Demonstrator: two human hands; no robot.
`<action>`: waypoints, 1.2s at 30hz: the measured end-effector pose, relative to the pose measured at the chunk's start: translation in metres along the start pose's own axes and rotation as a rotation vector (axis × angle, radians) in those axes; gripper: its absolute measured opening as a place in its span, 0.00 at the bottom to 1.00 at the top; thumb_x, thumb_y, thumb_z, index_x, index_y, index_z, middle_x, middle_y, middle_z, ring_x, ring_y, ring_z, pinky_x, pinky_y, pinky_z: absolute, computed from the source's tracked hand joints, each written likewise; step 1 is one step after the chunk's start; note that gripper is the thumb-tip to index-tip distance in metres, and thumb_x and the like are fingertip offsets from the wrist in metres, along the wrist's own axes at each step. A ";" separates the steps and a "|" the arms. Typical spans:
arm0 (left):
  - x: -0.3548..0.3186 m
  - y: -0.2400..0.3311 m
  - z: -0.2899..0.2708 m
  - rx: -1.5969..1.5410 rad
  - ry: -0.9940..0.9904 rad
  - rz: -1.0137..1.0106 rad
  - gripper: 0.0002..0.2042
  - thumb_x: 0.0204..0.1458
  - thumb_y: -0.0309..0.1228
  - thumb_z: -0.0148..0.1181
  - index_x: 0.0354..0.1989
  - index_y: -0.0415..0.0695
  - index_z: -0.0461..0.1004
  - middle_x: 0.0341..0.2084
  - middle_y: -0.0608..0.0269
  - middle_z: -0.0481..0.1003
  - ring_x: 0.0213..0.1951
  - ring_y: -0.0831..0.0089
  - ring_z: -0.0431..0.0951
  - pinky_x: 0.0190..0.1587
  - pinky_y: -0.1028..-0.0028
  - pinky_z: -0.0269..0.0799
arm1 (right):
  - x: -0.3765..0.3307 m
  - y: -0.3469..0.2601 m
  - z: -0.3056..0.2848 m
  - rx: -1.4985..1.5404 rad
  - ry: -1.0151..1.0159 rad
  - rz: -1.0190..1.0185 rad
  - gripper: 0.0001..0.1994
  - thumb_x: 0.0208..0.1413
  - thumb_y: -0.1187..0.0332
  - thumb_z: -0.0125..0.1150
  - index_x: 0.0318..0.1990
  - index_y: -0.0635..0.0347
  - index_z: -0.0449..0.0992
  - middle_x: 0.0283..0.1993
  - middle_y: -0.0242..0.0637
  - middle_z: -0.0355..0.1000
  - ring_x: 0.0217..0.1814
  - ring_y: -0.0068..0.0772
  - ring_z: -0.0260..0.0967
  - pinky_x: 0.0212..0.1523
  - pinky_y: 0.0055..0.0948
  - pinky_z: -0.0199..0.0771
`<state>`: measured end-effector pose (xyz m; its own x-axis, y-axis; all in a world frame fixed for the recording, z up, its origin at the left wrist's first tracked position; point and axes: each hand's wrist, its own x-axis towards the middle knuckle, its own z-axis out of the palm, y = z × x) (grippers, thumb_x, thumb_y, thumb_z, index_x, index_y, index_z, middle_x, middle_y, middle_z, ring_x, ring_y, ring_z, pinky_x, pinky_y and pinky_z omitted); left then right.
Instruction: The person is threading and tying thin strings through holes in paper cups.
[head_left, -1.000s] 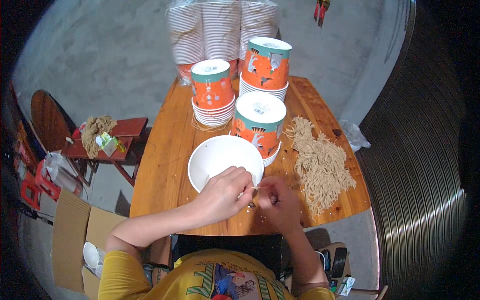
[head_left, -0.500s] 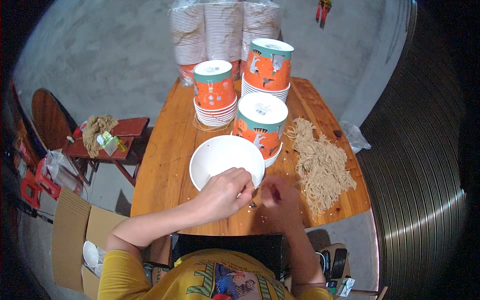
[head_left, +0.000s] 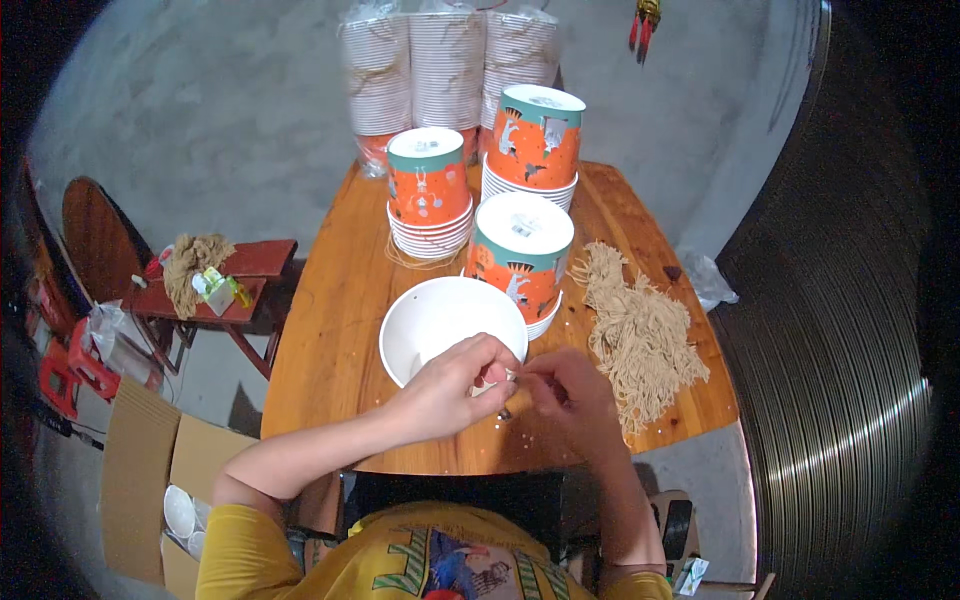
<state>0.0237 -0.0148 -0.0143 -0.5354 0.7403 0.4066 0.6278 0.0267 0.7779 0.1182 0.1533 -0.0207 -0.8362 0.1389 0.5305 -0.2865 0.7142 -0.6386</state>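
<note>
A white paper bucket (head_left: 430, 325) lies with its open mouth facing up toward me, near the front of the wooden table. My left hand (head_left: 450, 385) is closed in a pinch at the bucket's near right rim, partly covering it. Close beside it, my right hand (head_left: 572, 395) is also closed, its fingertips almost meeting the left ones. A small pale bit shows between the fingertips; it is too small to name. Just beyond stand upturned orange and green paper buckets, a near stack (head_left: 520, 250), a left stack (head_left: 428, 185) and a taller back stack (head_left: 540, 135).
A tangled heap of tan string (head_left: 645, 345) lies on the table's right side. Plastic-wrapped bucket stacks (head_left: 440, 75) stand at the far edge. Off to the left are a red bench (head_left: 255, 262) and an open cardboard box (head_left: 140, 470). A ribbed shutter (head_left: 840, 350) flanks the right.
My right hand has shifted slightly right and turned, its fingers closing in at the left fingertips. The left hand's thumb and forefinger now show in a pinch. The bucket stays in place.
</note>
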 end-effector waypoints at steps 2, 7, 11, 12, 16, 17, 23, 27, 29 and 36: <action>0.000 -0.003 -0.001 -0.040 -0.011 -0.058 0.05 0.53 0.26 0.55 0.32 0.39 0.68 0.21 0.63 0.68 0.27 0.71 0.70 0.32 0.70 0.68 | 0.004 -0.002 -0.001 -0.050 -0.041 -0.080 0.06 0.50 0.75 0.61 0.37 0.58 0.75 0.30 0.35 0.70 0.26 0.24 0.68 0.27 0.23 0.68; 0.000 -0.004 -0.002 -0.113 -0.060 -0.131 0.05 0.52 0.27 0.55 0.31 0.39 0.68 0.21 0.63 0.69 0.25 0.71 0.70 0.31 0.71 0.68 | 0.005 -0.002 0.002 -0.153 0.013 -0.227 0.07 0.47 0.76 0.62 0.36 0.58 0.75 0.31 0.36 0.71 0.28 0.31 0.70 0.28 0.26 0.70; -0.001 0.000 -0.009 0.032 -0.084 -0.154 0.05 0.52 0.27 0.54 0.28 0.40 0.67 0.22 0.61 0.70 0.27 0.71 0.72 0.32 0.70 0.68 | 0.010 -0.012 -0.001 -0.246 0.093 -0.383 0.09 0.43 0.79 0.62 0.34 0.59 0.76 0.31 0.37 0.71 0.30 0.36 0.72 0.28 0.28 0.71; -0.003 -0.001 -0.011 0.100 -0.100 -0.167 0.04 0.52 0.26 0.53 0.28 0.40 0.67 0.23 0.63 0.71 0.29 0.75 0.72 0.33 0.72 0.69 | 0.011 -0.017 -0.002 -0.243 0.090 -0.384 0.09 0.43 0.79 0.62 0.34 0.59 0.76 0.31 0.37 0.71 0.30 0.36 0.72 0.28 0.28 0.71; -0.013 -0.011 -0.018 0.195 -0.263 -0.313 0.04 0.52 0.28 0.52 0.29 0.42 0.68 0.24 0.57 0.73 0.30 0.63 0.75 0.34 0.67 0.70 | 0.020 -0.026 0.002 -0.148 0.295 -0.349 0.06 0.50 0.80 0.58 0.34 0.60 0.73 0.31 0.38 0.71 0.30 0.30 0.71 0.28 0.27 0.71; -0.017 -0.012 -0.017 0.166 -0.304 -0.358 0.04 0.51 0.28 0.51 0.30 0.43 0.69 0.24 0.55 0.74 0.30 0.58 0.75 0.34 0.64 0.69 | 0.023 -0.026 0.003 -0.082 0.378 -0.345 0.04 0.52 0.80 0.56 0.35 0.61 0.72 0.31 0.37 0.71 0.30 0.27 0.70 0.29 0.26 0.71; -0.022 0.005 -0.022 0.108 -0.204 -0.289 0.06 0.54 0.32 0.53 0.35 0.42 0.70 0.26 0.56 0.75 0.31 0.59 0.77 0.34 0.66 0.71 | 0.038 -0.012 0.023 0.175 0.222 -0.128 0.04 0.61 0.73 0.50 0.38 0.63 0.70 0.22 0.32 0.68 0.19 0.15 0.65 0.17 0.18 0.64; -0.035 0.017 -0.016 -0.039 -0.254 -0.224 0.11 0.54 0.34 0.55 0.40 0.40 0.69 0.28 0.55 0.74 0.32 0.56 0.75 0.35 0.64 0.71 | 0.042 -0.024 0.028 0.289 0.365 0.015 0.06 0.62 0.71 0.49 0.38 0.64 0.70 0.16 0.27 0.65 0.15 0.14 0.61 0.15 0.17 0.61; -0.038 0.016 -0.018 0.362 -0.185 0.129 0.09 0.55 0.30 0.54 0.41 0.41 0.68 0.30 0.58 0.72 0.35 0.58 0.75 0.38 0.62 0.71 | 0.044 -0.027 0.026 0.315 0.354 0.061 0.06 0.62 0.71 0.48 0.39 0.63 0.70 0.16 0.28 0.64 0.14 0.14 0.60 0.15 0.18 0.60; -0.040 -0.005 -0.068 0.857 -0.328 0.368 0.09 0.45 0.31 0.55 0.36 0.47 0.69 0.32 0.65 0.70 0.43 0.66 0.71 0.51 0.65 0.64 | 0.043 -0.011 0.022 0.185 -0.100 0.199 0.08 0.59 0.68 0.54 0.37 0.62 0.76 0.19 0.30 0.69 0.21 0.18 0.69 0.22 0.19 0.71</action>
<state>0.0035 -0.0899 -0.0015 -0.1226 0.9460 0.2999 0.9898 0.1388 -0.0331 0.0751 0.1363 -0.0025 -0.9238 0.1892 0.3329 -0.1850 0.5408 -0.8206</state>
